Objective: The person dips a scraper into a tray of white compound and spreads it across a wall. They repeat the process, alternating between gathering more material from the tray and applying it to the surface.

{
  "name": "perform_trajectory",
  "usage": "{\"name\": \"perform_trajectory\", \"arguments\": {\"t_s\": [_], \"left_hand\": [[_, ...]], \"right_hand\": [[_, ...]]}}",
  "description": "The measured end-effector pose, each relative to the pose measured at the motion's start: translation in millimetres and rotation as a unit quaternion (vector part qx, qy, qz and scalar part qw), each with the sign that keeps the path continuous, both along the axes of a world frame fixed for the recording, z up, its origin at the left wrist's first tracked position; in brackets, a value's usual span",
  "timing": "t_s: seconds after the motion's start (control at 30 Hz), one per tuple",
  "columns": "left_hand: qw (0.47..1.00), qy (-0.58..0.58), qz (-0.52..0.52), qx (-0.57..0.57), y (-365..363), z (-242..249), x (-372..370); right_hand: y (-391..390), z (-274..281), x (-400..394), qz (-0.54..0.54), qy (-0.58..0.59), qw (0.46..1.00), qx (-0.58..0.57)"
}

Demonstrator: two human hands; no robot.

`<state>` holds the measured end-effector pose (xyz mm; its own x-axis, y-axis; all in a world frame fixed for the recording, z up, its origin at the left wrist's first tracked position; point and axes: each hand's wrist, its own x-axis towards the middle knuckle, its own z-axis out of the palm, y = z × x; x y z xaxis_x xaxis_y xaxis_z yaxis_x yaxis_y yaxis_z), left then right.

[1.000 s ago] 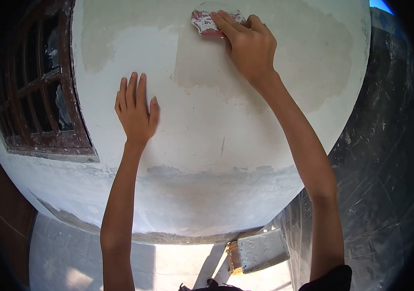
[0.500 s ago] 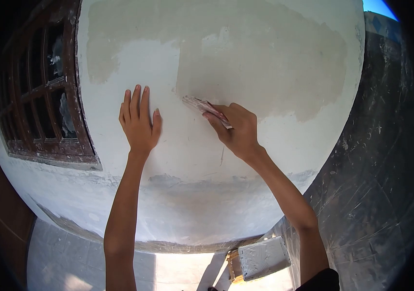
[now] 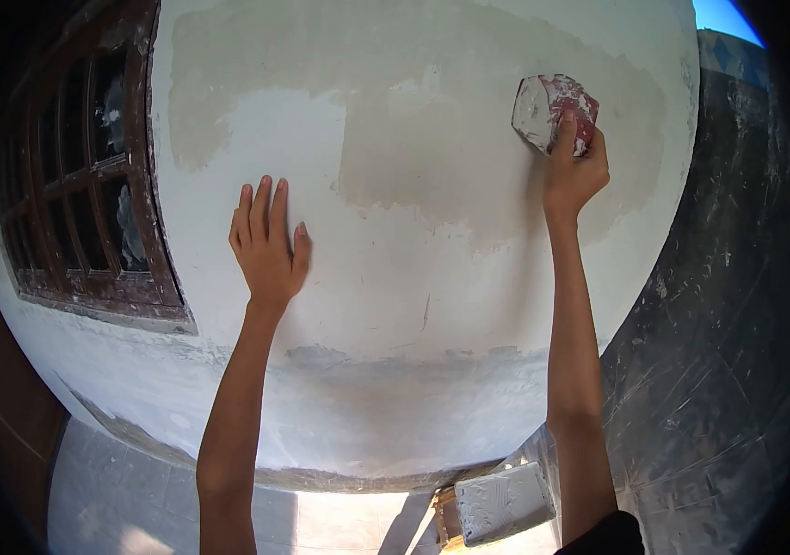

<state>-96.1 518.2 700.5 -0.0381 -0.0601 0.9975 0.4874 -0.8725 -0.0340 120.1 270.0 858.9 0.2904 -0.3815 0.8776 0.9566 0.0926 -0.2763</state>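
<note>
My left hand (image 3: 268, 248) lies flat against the white wall (image 3: 386, 287), fingers stretched upward and thumb out to the side. In my right hand (image 3: 578, 183) is a red putty spreader (image 3: 552, 104) with a wide blade, smeared with white putty. Its broad side faces me, and it overlaps the right part of a beige-grey patch of putty (image 3: 432, 139) on the wall. That patch runs across the upper wall, with a ragged lower edge. Between it and my left hand the wall is paler.
A brown wooden window frame (image 3: 71, 176) with dark panes stands at the left. Below, a putty-covered tray (image 3: 504, 504) rests on a wooden support (image 3: 448, 520) above the tiled floor. A dark, scuffed surface (image 3: 691, 324) lies to the right.
My right hand has moved up and to the right with the putty spreader, which now shows its broad side. The patch's lower edge reaches further down near the middle. My left hand stays in place.
</note>
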Motion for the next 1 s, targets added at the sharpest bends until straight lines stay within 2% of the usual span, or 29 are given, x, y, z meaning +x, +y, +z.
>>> {"name": "perform_trajectory", "arguments": {"t_s": [0.07,0.17,0.2,0.23,0.33,0.37,0.43,0.53,0.57,0.67,0.73,0.8,0.83,0.9,0.93,1.0], "left_hand": [[1.000,0.002,-0.001,-0.001,-0.9,0.6,-1.0],[1.000,0.001,0.011,0.001,0.2,0.3,-0.1],[1.000,0.004,0.010,0.000,-0.7,-0.2,-0.5],[1.000,0.002,0.004,0.002,-1.3,1.3,-1.5],[1.000,0.001,-0.005,0.004,-1.6,0.0,-1.1],[1.000,0.000,-0.004,0.004,-0.3,1.0,-1.4],[1.000,0.008,0.005,0.005,-0.3,1.2,-2.3],[1.000,0.014,0.011,0.002,-1.0,1.3,-2.2],[1.000,0.016,0.009,0.003,-1.7,0.4,-2.5],[1.000,0.011,0.005,0.008,-1.2,0.7,-1.6],[1.000,0.011,0.003,0.010,-1.1,0.4,-0.5],[1.000,0.011,0.005,0.012,-0.2,0.6,-2.8],[1.000,0.014,0.005,0.009,-1.3,0.5,-3.5],[1.000,0.013,0.003,0.006,-2.5,0.7,-2.4],[1.000,0.014,0.005,0.006,-1.7,0.4,-2.4],[1.000,0.011,0.008,0.006,-0.4,0.1,-1.9]], "right_hand": [[-1.7,-8.1,-6.3,0.090,0.028,0.995,0.037],[16.2,-40.0,-39.3,0.287,-0.010,0.954,-0.087],[28.1,-53.7,-41.8,0.259,-0.054,0.953,-0.146],[35.7,-64.7,-55.2,0.269,-0.029,0.938,-0.216],[53.1,-82.9,-52.6,0.119,-0.106,0.954,-0.254],[55.8,-83.2,-47.1,0.056,-0.132,0.959,-0.244],[48.3,-78.6,-36.6,0.062,-0.086,0.980,-0.169],[20.5,-65.0,-14.9,0.036,0.086,0.995,-0.038],[16.6,-63.6,-7.2,0.048,0.066,0.996,0.025],[15.3,-62.0,-17.0,0.029,0.075,0.993,0.082],[25.3,-61.3,-40.1,0.190,0.051,0.977,0.087],[36.5,-57.2,-59.6,0.253,-0.004,0.966,-0.059],[47.1,-55.0,-61.7,0.243,-0.051,0.960,-0.128],[58.7,-45.7,-64.1,0.100,-0.114,0.956,-0.252],[60.3,-39.6,-60.3,0.100,-0.116,0.956,-0.249],[56.2,-26.9,-44.1,0.005,-0.155,0.961,-0.227]]}}
